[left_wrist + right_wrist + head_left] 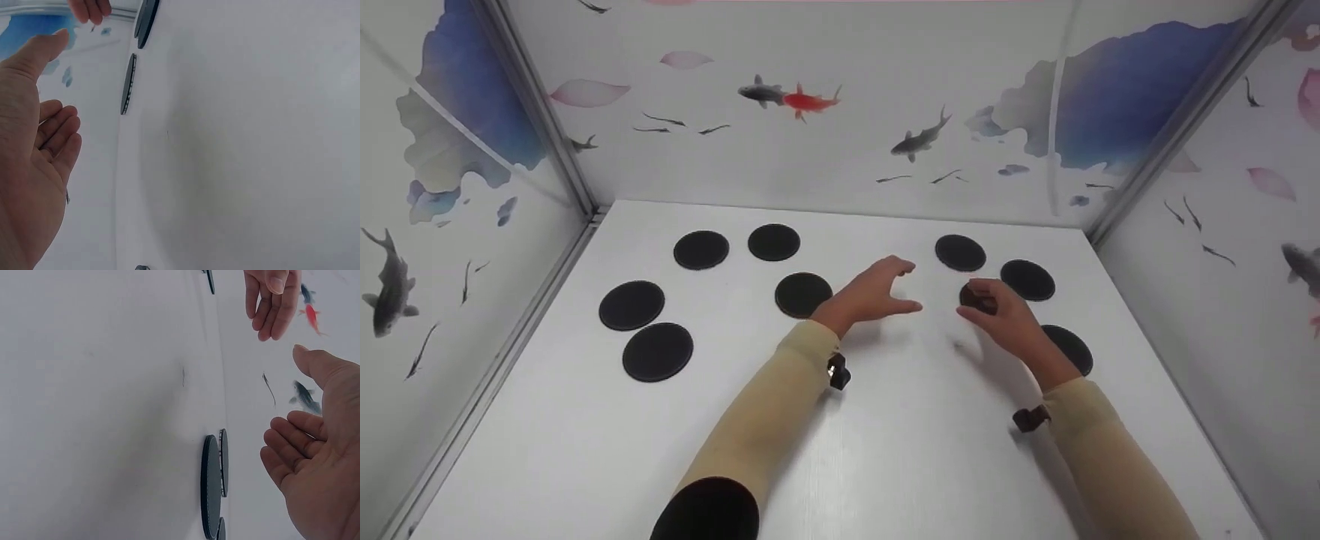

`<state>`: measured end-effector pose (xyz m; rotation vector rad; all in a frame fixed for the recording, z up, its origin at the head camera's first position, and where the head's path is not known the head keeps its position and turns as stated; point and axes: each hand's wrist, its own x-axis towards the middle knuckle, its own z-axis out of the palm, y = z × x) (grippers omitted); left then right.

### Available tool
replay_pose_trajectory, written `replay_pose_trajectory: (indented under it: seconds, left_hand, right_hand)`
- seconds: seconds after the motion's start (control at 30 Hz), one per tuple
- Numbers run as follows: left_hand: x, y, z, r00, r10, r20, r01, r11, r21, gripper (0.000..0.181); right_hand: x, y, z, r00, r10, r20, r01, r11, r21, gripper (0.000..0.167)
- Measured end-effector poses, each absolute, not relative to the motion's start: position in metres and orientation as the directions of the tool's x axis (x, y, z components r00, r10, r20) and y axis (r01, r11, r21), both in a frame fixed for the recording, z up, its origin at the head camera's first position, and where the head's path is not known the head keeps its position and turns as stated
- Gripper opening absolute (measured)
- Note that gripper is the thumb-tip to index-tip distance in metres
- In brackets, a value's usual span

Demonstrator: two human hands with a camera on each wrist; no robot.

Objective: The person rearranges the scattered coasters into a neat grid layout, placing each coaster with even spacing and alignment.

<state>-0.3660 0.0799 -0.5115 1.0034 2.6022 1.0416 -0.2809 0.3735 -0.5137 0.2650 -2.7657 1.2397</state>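
My left hand (870, 294) hovers over the white table with thumb and fingers spread apart, holding nothing. Just left of its wrist lies a flat black disc (801, 294). Opposite it, my right hand (1006, 322) is raised with the palm turned inward and the fingers loosely bent. Seen from above, that hand partly covers another black disc (976, 300); the right wrist view shows nothing in the palm (320, 472). A further disc (1069, 351) is half hidden behind the right wrist. In the left wrist view, a thin disc (129, 84) appears edge-on beyond the fingers.
Several more black discs lie flat, including one at far left (631, 305) and one at back right (960, 253). Printed panels with fish enclose the white table (885, 450) at back and sides. A black rounded shape (709, 514) overlaps the left sleeve.
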Motion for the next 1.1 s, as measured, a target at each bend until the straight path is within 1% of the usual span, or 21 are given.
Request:
replay_pose_trajectory:
  seconds: [0.17, 0.33, 0.47, 0.6, 0.73, 0.87, 1.1]
  left_hand:
    - [-0.366, 0.099, -0.515, -0.752, 0.656, 0.067, 0.536, 0.549, 0.641, 0.083]
    - [-0.365, 0.13, -0.521, -0.758, 0.652, 0.026, 0.528, 0.589, 0.612, 0.086]
    - [-0.364, 0.153, -0.526, -0.769, 0.64, 0.017, 0.523, 0.613, 0.592, 0.089]
    - [-0.364, 0.169, -0.528, -0.782, 0.623, 0.02, 0.517, 0.631, 0.579, 0.095]
    - [-0.366, 0.181, -0.528, -0.797, 0.604, 0.008, 0.507, 0.661, 0.553, 0.1]
    - [-0.367, 0.192, -0.525, -0.797, 0.603, -0.017, 0.5, 0.676, 0.541, 0.101]
    - [-0.367, 0.205, -0.521, -0.782, 0.624, -0.015, 0.532, 0.679, 0.506, 0.1]
  right_hand:
    - [-0.28, 0.383, -0.513, -0.986, -0.097, 0.138, -0.167, 0.664, -0.728, 0.071]
    - [-0.28, 0.403, -0.516, -0.996, -0.052, 0.071, -0.086, 0.744, -0.663, 0.088]
    - [-0.281, 0.421, -0.525, -1.0, -0.028, 0.014, -0.031, 0.796, -0.605, 0.102]
    - [-0.282, 0.432, -0.533, -1.0, -0.002, -0.017, 0.009, 0.813, -0.582, 0.108]
    - [-0.283, 0.437, -0.538, -0.999, 0.018, -0.031, 0.032, 0.826, -0.563, 0.113]
    - [-0.282, 0.438, -0.54, -0.999, 0.033, -0.034, 0.046, 0.831, -0.555, 0.117]
    - [-0.282, 0.437, -0.538, -1.0, 0.027, -0.009, 0.028, 0.83, -0.557, 0.112]
